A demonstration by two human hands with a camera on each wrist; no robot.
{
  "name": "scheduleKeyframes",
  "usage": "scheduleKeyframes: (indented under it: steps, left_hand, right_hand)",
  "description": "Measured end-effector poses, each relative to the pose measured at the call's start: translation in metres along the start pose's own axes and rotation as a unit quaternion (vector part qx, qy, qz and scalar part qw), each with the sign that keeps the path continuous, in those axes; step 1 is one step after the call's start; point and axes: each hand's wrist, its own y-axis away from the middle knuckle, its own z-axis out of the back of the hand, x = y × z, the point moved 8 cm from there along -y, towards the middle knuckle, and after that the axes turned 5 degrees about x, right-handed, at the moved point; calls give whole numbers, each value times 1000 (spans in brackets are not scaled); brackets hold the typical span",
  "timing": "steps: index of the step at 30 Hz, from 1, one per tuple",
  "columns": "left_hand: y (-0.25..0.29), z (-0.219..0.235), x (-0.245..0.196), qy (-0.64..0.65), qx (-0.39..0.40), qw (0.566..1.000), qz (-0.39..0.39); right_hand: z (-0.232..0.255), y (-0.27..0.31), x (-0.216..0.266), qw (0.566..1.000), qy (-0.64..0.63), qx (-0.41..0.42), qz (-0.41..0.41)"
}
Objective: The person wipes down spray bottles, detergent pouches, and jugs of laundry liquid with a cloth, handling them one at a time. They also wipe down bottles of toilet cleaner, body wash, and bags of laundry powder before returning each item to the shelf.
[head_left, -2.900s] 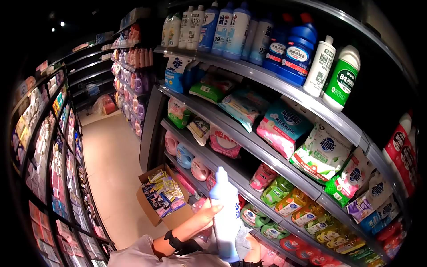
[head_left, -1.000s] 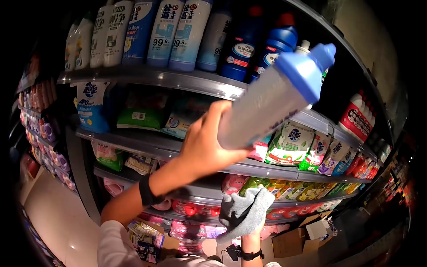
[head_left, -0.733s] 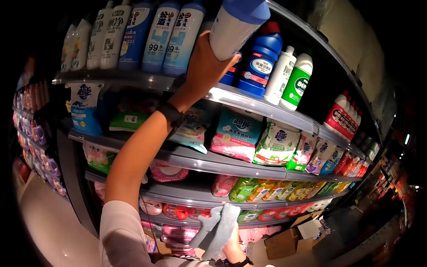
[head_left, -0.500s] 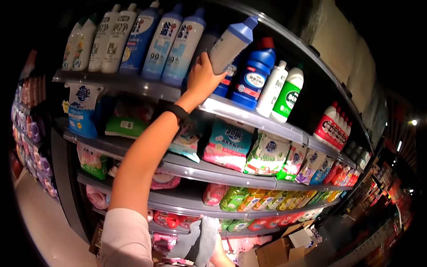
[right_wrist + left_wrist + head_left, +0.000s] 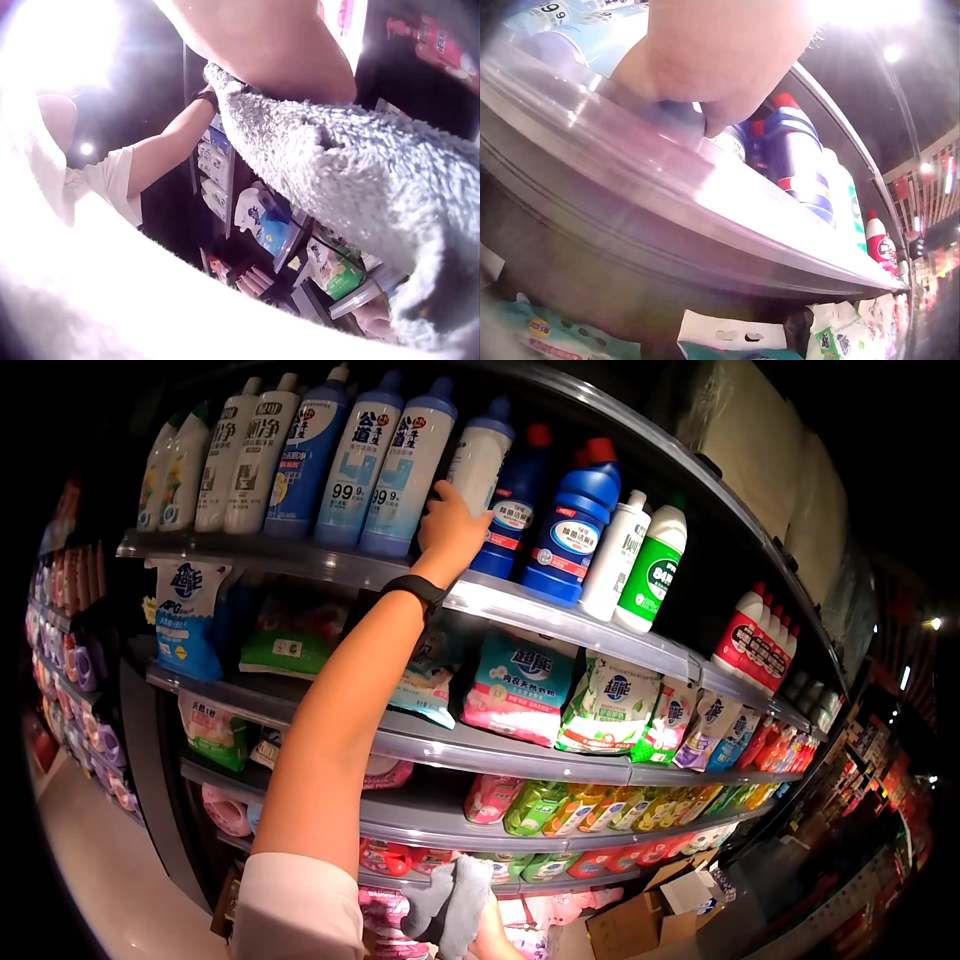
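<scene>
On the top shelf, a white toilet-cleaner bottle with a blue cap (image 5: 482,460) stands nearly upright. My left hand (image 5: 455,532) grips its lower part, thumb and fingers around the sides. To its left are matching blue-and-white bottles (image 5: 410,470); to its right come dark blue bottles with red caps (image 5: 570,530). From the left wrist, my left hand (image 5: 712,60) hides most of the bottle, right at the shelf's front edge. Low in the head view, my right hand (image 5: 492,935) holds a crumpled grey cloth (image 5: 462,905). Close up, the fluffy cloth (image 5: 322,165) hangs below that hand (image 5: 270,52).
The top shelf's clear front lip (image 5: 330,565) runs under my left forearm. Lower shelves carry detergent bags (image 5: 520,685) and yellow-green bottles (image 5: 530,807). A cardboard box (image 5: 630,925) sits on the floor at the right, and an aisle floor (image 5: 90,850) stretches along the left.
My left hand has raised the bottle from in front of my body to the top shelf and turned it from tilted to nearly upright among the others. The cloth stays in my right hand, low down.
</scene>
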Motion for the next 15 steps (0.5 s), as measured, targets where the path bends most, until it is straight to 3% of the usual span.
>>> scheduleKeyframes:
  steps: [4, 6, 7, 8, 10, 11, 12, 15]
  left_hand:
    - [14, 6, -8, -69, 20, 997, 27]
    - [29, 12, -16, -119, -9, 992, -39]
    - [52, 20, -35, -190, -42, 977, -89]
    - [79, 29, -58, -255, -97, 951, -147]
    - [113, 28, -85, -161, -107, 935, -298]
    - [121, 24, -93, -123, -75, 935, -323]
    - [125, 17, -98, -88, -5, 947, -308]
    - [102, -9, -103, -25, 50, 972, -230]
  right_hand:
    - [-21, -13, 23, 991, -130, 42, 12]
    - [-12, -23, 43, 989, -135, 37, 42]
    - [-11, -31, 56, 983, -147, 76, 78]
    - [-2, -40, 68, 984, -137, 45, 100]
    - [-1, -47, 100, 976, -141, 36, 162]
    - [-5, -46, 112, 969, -164, 47, 177]
    - [-10, -48, 125, 963, -181, 62, 190]
    - [-25, -44, 141, 956, -203, 63, 203]
